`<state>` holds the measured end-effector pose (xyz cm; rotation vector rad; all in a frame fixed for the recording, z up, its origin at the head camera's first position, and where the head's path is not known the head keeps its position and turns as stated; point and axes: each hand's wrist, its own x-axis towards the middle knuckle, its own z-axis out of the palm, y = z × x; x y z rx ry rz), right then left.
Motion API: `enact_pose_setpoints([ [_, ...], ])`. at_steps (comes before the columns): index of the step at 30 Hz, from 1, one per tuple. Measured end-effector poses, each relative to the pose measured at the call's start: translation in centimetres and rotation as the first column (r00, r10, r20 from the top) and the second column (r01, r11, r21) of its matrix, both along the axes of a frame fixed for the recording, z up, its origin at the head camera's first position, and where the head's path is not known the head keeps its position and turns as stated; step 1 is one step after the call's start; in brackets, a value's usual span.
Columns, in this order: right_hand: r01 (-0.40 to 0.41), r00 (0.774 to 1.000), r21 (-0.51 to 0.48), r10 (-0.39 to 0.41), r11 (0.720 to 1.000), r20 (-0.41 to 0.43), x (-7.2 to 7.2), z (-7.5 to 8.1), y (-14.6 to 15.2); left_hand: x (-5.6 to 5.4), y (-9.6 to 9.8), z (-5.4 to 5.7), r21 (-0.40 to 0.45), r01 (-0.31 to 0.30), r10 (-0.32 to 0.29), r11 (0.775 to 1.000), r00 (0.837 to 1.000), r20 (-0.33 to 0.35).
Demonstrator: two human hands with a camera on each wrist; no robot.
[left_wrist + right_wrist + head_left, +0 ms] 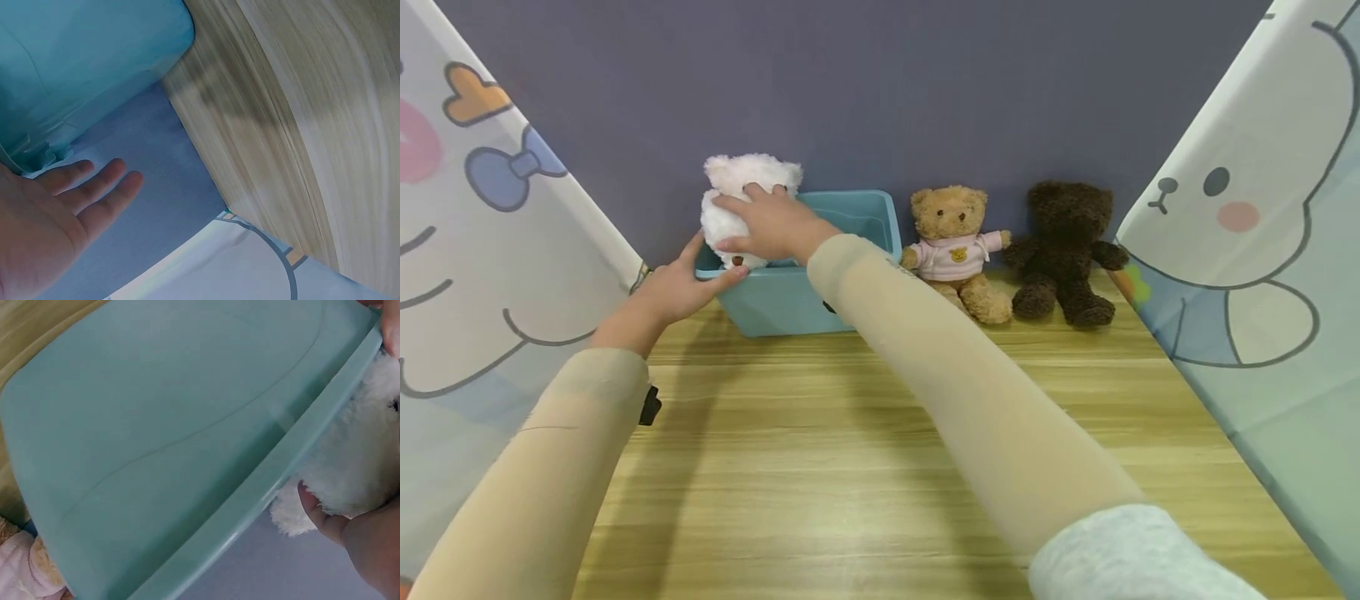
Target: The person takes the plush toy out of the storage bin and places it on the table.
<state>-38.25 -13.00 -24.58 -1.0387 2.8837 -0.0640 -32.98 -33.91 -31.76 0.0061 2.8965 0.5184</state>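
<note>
A fluffy white plush bear point(730, 225) sits in the left end of a light blue plastic bin point(790, 304), its head and body above the rim. My right hand point(778, 225) grips the bear from the front, fingers spread over its face and body; in the right wrist view its thumb point(319, 515) sinks into the white fur. My left hand point(670, 287) rests at the bin's left front corner, thumb along the rim by the bear's lower body. Seen from the left wrist, that hand's other fingers point(103, 206) extend loosely beside the blue wall.
Right of the bin sits a tan teddy bear point(951, 217) in a pink hoodie, then a dark brown teddy bear point(1067, 242). All stand on a wood-grain table point(850, 467) against a grey-blue back panel point(880, 92). Cartoon-printed sheets flank both sides.
</note>
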Motion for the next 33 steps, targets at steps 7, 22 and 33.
enact_pose_setpoints([
  [7, 0.039, 0.999, -0.145, -0.034, 0.989, 0.038, -0.9, -0.7, 1.1, 0.2, 0.1, 0.6, -0.014, -0.011, 0.011, 1.000, 1.000, 0.011],
  [22, 0.026, 0.999, -0.264, -0.019, 0.964, 0.028, -1.4, -2.7, 3.3, 0.5, 0.0, -0.5, 0.315, -0.050, 0.061, 0.948, 0.998, -0.024],
  [33, -0.029, 0.997, -0.354, 0.002, 0.935, -0.078, -1.2, -3.2, 5.2, 0.4, 0.4, -1.4, 0.391, -0.045, 0.062, 0.919, 0.998, -0.030],
])
